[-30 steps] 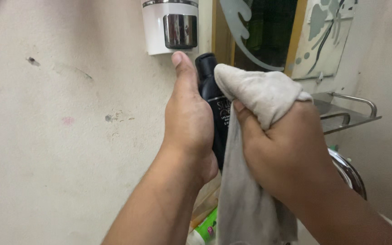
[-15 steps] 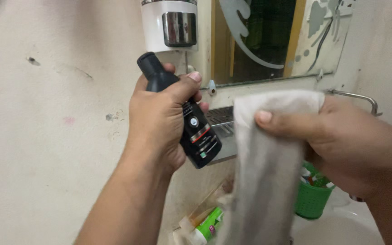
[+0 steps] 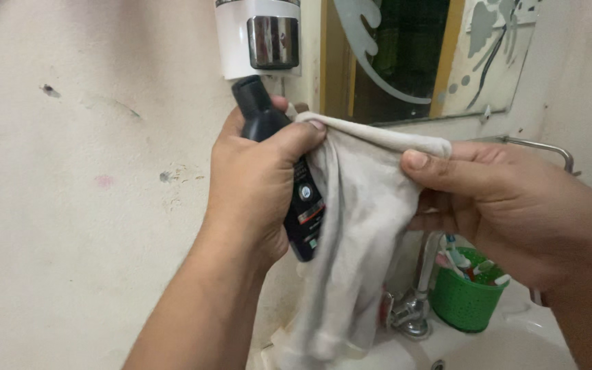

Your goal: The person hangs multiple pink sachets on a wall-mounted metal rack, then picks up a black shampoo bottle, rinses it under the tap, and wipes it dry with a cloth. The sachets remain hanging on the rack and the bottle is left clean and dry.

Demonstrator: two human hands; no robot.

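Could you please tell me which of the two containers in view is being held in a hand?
The black bottle, gripped by the left hand. The white wall dispenser hangs above it, untouched by either hand.

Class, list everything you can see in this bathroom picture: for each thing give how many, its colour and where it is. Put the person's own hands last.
Bottle: one, black with a black cap, tilted, gripped in the left hand.
Cloth: one, off-white and stained, stretched between both hands, hanging down beside the bottle.
Wall dispenser: one, white with a chrome front, on the wall above the bottle.
Mirror: one, frosted leaf pattern, upper middle.
Tap: one, chrome, below the cloth.
Basket: one, green, holding toothbrushes, right of the tap.
Sink: one, white, bottom right.
Rail: one, chrome, behind the right hand.
Wall: cream, marked, left.
Left hand: holds the bottle and a cloth edge.
Right hand: pinches the cloth's other end.
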